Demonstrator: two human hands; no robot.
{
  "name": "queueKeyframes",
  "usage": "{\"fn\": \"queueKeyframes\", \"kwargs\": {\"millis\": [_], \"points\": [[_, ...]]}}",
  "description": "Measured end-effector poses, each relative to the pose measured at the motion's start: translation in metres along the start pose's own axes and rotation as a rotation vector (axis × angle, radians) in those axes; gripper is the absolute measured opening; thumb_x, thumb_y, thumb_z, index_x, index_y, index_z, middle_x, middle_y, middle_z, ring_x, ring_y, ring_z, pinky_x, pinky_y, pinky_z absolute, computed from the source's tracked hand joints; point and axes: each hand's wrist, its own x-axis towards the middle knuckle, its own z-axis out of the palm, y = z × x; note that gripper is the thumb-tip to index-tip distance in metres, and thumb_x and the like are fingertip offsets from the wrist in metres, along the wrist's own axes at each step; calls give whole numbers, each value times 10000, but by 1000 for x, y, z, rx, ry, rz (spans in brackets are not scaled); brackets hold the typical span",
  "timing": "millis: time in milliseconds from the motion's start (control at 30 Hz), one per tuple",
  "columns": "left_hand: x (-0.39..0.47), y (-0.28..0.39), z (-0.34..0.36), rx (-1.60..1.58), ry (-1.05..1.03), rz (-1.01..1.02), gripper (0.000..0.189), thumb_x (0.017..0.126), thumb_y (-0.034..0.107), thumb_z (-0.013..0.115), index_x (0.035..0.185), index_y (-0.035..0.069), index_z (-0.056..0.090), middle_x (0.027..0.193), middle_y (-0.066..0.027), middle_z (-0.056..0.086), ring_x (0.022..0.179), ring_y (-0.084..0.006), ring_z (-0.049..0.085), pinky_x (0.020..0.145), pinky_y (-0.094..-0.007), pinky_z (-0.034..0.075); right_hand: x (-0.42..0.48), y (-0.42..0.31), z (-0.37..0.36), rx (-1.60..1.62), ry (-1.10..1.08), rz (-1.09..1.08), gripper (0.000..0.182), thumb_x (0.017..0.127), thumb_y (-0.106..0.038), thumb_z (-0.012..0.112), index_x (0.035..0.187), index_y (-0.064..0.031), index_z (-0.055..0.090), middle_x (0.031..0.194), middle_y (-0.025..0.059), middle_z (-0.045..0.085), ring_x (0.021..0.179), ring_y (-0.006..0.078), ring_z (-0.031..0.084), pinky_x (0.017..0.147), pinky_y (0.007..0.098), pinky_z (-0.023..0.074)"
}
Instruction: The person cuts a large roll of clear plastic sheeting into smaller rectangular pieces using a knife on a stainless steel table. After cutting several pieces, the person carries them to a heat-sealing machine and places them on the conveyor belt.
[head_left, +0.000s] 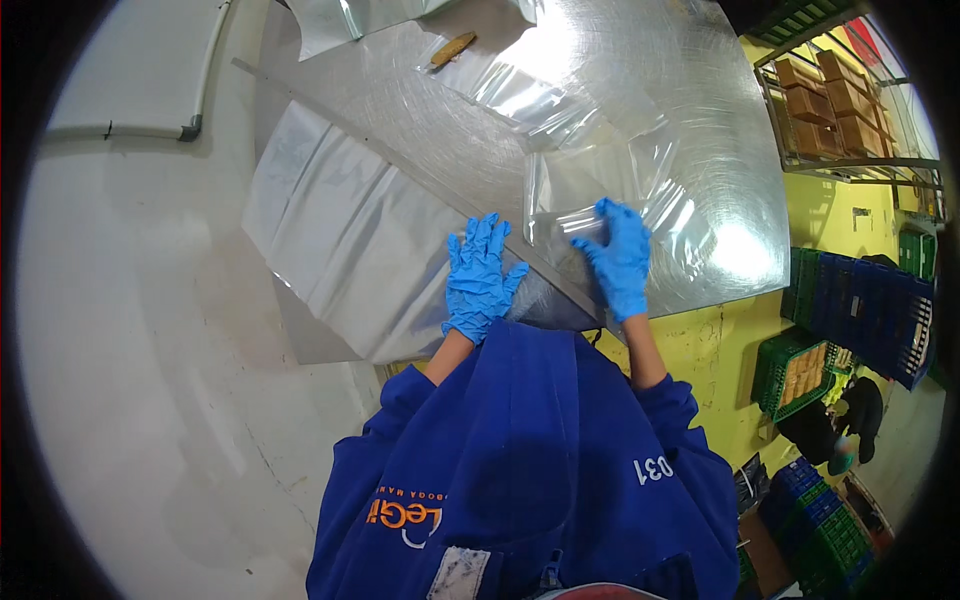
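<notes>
My left hand (482, 277), in a blue glove, lies flat with spread fingers on the right end of a stack of clear plastic bags or sheets (352, 225). My right hand (619, 259), also gloved in blue, is on a clear plastic bag (581, 180), its thumb and fingers curved around a raised fold of the film. Whether they pinch the fold is unclear. Both lots of plastic lie on a brushed metal table (420, 135), parted by a narrow raised metal strip (442, 191).
More clear film (517, 94) lies farther up the table, with a brown elongated object (453, 49) on it. Another plastic sheet (405, 15) is at the top edge. Right of the table stand crates (862, 307), a rack with boxes (806, 105) and a crouching person (847, 424).
</notes>
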Motion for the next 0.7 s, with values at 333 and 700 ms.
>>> {"fn": "queueKeyframes", "kwargs": {"millis": [333,700], "points": [[1,-1,1,-2,-3,-5,658,837,446,511,1370,99,340,1448,-88,287,1344,-328,236,1096,-519,106,-26,-13,16,-14,-253,-546,451,840,-164,482,1289,-199,484,1223,62,511,1128,259,481,988,410,338],[2,2,-2,-1,-6,-21,605,832,423,522,1357,161,377,1440,-77,296,1338,-341,242,1095,-535,94,-1,6,-4,-82,-418,-484,469,846,-265,530,1306,-311,458,1313,-32,480,1228,239,418,1065,459,220]]}}
